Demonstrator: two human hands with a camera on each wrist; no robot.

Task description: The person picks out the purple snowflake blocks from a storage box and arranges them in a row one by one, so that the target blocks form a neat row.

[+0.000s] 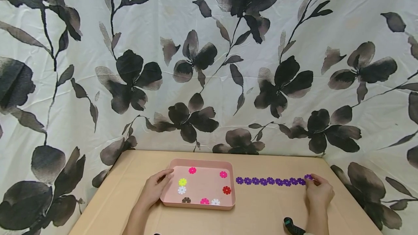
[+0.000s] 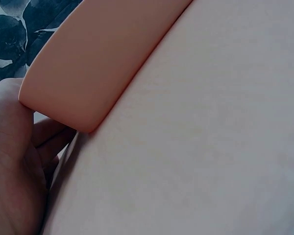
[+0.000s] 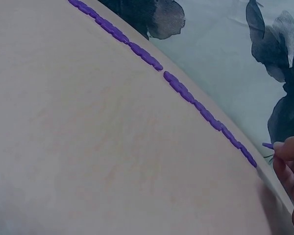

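Observation:
My right hand (image 1: 320,192) pinches a purple flower-shaped piece (image 1: 308,177) between thumb and fingertips. It is at the right end of a row of matching purple flowers (image 1: 270,180) laid across the table. In the right wrist view the pinched flower (image 3: 268,145) is edge-on, raised just past the row's end. My left hand (image 1: 156,187) grips the left side of a shallow pink tray (image 1: 199,206), with the thumb at its rim in the left wrist view. Inside the tray are several loose flowers: pink, a yellow one (image 1: 182,182), white, brown and a red one (image 1: 226,190).
The tan table (image 1: 261,213) ends at a white cloth (image 1: 235,119) with dark printed flowers, hanging behind and beside it. A black wrist device (image 1: 292,226) lies along the right forearm. A small gap shows in the purple row in the right wrist view.

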